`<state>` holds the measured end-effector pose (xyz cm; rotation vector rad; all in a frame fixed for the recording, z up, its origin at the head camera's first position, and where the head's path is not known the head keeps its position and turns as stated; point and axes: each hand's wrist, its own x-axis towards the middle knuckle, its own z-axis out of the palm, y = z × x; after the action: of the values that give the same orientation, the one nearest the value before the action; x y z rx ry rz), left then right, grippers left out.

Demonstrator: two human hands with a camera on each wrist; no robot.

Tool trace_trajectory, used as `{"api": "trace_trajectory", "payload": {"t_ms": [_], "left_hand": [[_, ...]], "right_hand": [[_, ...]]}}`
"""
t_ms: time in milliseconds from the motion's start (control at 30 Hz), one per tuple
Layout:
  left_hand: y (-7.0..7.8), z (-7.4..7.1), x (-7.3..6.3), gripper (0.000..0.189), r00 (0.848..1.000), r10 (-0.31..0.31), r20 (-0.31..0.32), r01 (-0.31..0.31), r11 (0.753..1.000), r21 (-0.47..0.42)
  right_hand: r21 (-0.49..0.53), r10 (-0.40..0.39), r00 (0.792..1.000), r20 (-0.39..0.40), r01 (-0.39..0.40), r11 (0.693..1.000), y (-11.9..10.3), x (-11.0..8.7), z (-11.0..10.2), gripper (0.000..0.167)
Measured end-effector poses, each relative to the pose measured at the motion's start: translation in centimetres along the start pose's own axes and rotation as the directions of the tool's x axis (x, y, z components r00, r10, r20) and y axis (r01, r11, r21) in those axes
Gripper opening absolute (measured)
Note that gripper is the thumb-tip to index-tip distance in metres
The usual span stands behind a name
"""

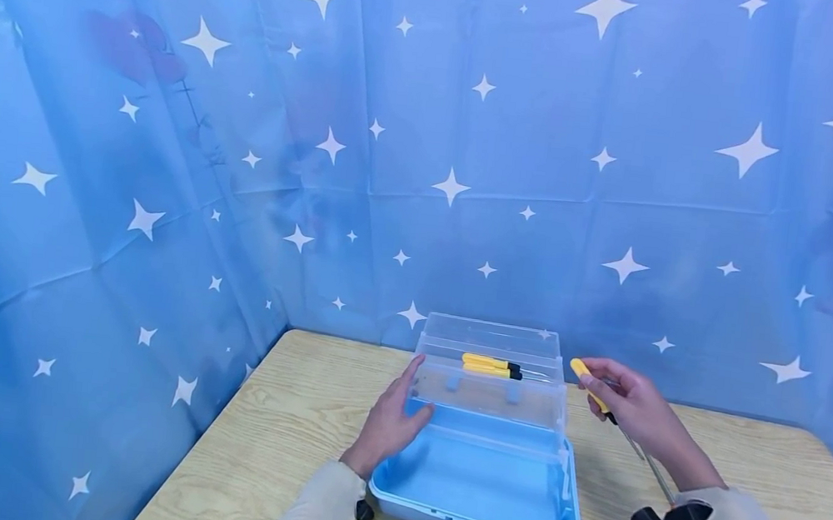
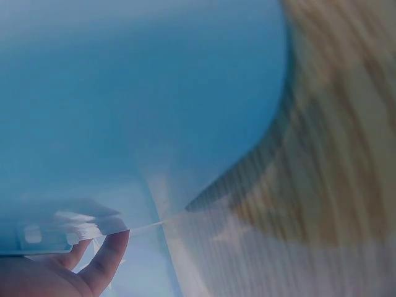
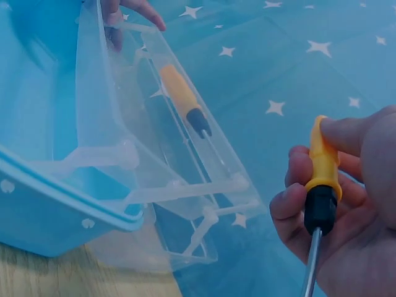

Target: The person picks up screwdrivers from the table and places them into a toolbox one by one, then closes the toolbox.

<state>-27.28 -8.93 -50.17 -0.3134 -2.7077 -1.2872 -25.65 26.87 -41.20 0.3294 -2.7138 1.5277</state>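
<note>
Holds one yellow-and-black screwdriver [image 1: 590, 382], gripped by the handle [image 3: 324, 162] in the right hand [image 1: 634, 402], leaving the shaft [image 3: 314, 260] free, beside the blue toolbox [image 1: 486, 478]. Rests the left hand [image 1: 387, 425], fingers fairly straight, against the left end of the clear trays [image 1: 475, 394], presumably for steadying. Includes two similar screwdrivers [image 1: 484, 370], laid lengthwise in one tray, apparently for fit.

Your pale wood-grain table [image 1: 274, 414] carries an open blue toolbox [image 1: 485, 484], set in from the left edge with its back toward the far edge. Between it and the right edge you have a long metal-shafted tool [image 1: 662, 484] (partly hidden).
</note>
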Motion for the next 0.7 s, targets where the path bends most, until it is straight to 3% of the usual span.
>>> {"api": "trace_trajectory", "payload": {"t_ms": [233, 700], "left_hand": [[0.0, -0.1, 0.0, 0.075, 1.000, -0.006, 0.003, 0.006, 1.000, -0.002], [-0.2, 0.0, 0.1, 0.075, 1.000, 0.002, 0.004, -0.002, 1.000, -0.008]], "right_hand": [[0.009, -0.025, 1.000, -0.004, 0.025, 1.000, -0.3, 0.6, 0.5, 0.047], [0.019, -0.105, 0.992, 0.075, 0.103, 0.994, -1.3, 1.8, 0.8, 0.047]]}}
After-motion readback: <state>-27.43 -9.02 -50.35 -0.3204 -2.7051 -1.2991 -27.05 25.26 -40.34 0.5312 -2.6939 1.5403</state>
